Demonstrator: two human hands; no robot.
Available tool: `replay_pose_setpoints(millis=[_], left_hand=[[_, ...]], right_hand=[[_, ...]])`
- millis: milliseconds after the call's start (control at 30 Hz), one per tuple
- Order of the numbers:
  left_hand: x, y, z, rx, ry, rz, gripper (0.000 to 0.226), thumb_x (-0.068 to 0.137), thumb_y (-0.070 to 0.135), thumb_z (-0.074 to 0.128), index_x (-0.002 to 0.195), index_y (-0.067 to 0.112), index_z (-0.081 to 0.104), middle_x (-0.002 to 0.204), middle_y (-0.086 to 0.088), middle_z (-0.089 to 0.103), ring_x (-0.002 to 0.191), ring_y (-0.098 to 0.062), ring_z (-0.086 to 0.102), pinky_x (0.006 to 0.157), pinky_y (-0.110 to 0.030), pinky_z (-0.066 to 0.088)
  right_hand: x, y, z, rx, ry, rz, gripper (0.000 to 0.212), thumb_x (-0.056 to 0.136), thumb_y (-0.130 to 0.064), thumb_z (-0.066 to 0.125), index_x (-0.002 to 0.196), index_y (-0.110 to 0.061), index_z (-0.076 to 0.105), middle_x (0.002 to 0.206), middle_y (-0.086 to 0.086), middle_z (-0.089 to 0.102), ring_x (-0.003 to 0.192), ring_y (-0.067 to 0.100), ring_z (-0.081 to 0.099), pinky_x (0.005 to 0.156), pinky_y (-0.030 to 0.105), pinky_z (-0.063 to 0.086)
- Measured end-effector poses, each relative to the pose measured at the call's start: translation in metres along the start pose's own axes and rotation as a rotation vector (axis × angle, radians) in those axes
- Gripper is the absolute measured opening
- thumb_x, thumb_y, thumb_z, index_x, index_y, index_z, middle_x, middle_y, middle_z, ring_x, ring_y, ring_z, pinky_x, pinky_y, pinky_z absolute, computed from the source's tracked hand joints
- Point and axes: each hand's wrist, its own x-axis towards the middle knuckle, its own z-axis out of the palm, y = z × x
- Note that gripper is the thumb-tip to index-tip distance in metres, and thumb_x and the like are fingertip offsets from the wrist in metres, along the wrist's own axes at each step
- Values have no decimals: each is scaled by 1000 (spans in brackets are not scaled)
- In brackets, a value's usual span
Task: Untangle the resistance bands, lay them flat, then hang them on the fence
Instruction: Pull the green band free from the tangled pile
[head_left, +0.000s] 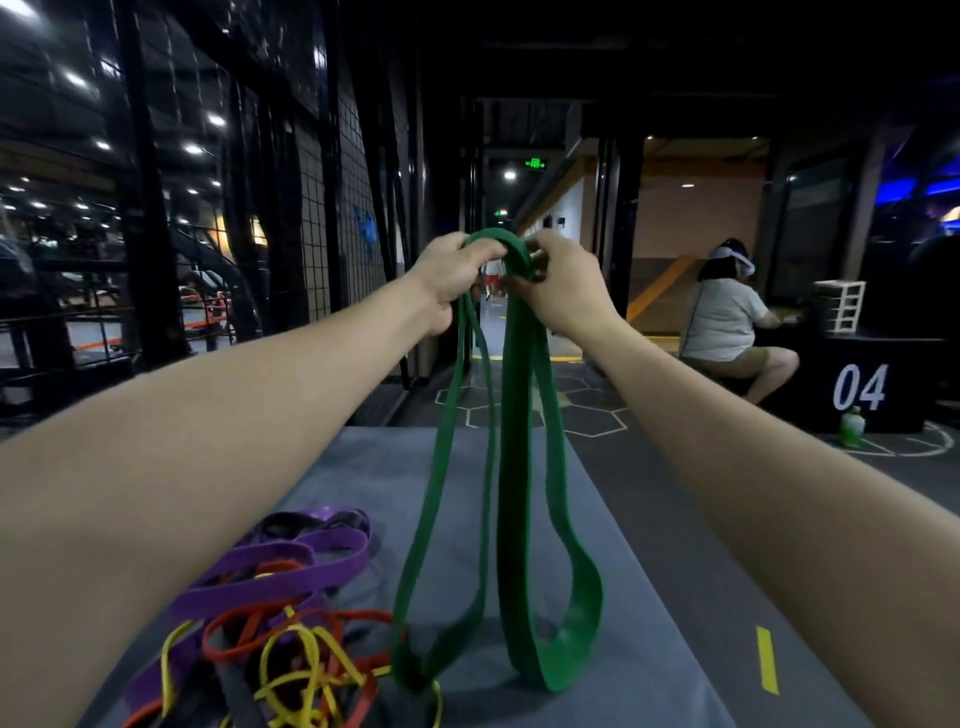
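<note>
Here both hands, left hand (451, 275) and right hand (563, 291), grip clamped on the green resistance band's (511, 467) top, hold it high so its loops hang free above the gray mat (623, 597), clear of the tangled pile (275, 613) at the mat's near-left corner.

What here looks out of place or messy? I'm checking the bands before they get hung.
The purple, red and yellow bands lie knotted in a heap on the grey mat. The green band, held up by both hands, hangs doubled in two loops.
</note>
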Motion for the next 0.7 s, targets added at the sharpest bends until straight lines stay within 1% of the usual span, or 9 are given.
replay_pose_setpoints(millis=[100, 200, 267, 333, 400, 467, 567, 633, 700], left_hand=[[1, -3, -3, -22, -7, 16, 14, 82, 23, 62, 91, 13, 58, 91, -11, 58, 86, -26, 53, 78, -39, 42], [0, -6, -11, 29, -23, 22, 24, 87, 23, 61, 106, 9, 57, 93, -2, 59, 89, -16, 53, 85, -32, 39], [0, -11, -16, 55, -57, 8, 24, 85, 23, 64, 104, 11, 57, 80, 3, 56, 74, -10, 50, 73, -27, 39], [-1, -17, -19, 40, -91, -15, 12, 84, 21, 65, 90, 15, 57, 70, 3, 50, 64, -10, 44, 60, -25, 34], [0, -22, -19, 1, -87, -54, 9, 88, 20, 62, 86, 15, 55, 68, 2, 47, 63, -12, 41, 59, -25, 32], [2, -26, -19, -44, -85, -76, 19, 86, 22, 66, 99, 11, 58, 77, -1, 53, 70, -16, 47, 64, -29, 36], [2, -30, -13, -57, -133, -69, 36, 79, 23, 72, 110, 8, 61, 99, -5, 62, 98, -24, 55, 89, -40, 44], [3, -35, -11, -42, -159, -48, 26, 78, 20, 74, 100, 12, 62, 93, -1, 63, 102, -23, 55, 95, -42, 42], [4, -40, -9, -33, -165, -18, 27, 75, 21, 76, 95, 13, 60, 84, 2, 60, 96, -21, 54, 91, -38, 43]], right_hand=[[10, -7, -2, -147, 40, -67, 19, 85, -9, 60, 102, -8, 66, 93, 10, 67, 85, 27, 63, 78, 44, 54], [17, -9, -1, -244, 54, -106, 23, 85, -5, 56, 101, -11, 71, 92, 13, 69, 82, 30, 64, 73, 46, 55], [24, -11, 1, -291, 62, -115, 26, 86, -4, 54, 102, -15, 72, 97, 10, 70, 84, 31, 64, 73, 45, 56], [31, -14, 3, -322, 69, -116, 31, 87, -3, 52, 106, -19, 71, 106, 8, 69, 89, 31, 65, 76, 43, 56], [37, -17, 6, -344, 75, -123, 36, 86, 0, 50, 108, -21, 70, 113, 5, 68, 94, 30, 65, 78, 39, 55], [42, -20, 7, -345, 79, -131, 39, 85, 3, 49, 108, -21, 70, 116, 3, 67, 97, 29, 64, 79, 38, 55], [46, -21, 10, -318, 87, -123, 41, 82, 4, 48, 105, -21, 71, 116, 3, 67, 101, 28, 63, 83, 43, 54], [46, -21, 12, -303, 90, -126, 39, 82, 4, 48, 105, -18, 71, 115, 4, 67, 101, 27, 63, 84, 43, 54], [44, -19, 14, -290, 93, -130, 37, 82, 4, 50, 105, -15, 71, 114, 5, 67, 102, 26, 63, 83, 44, 54]])
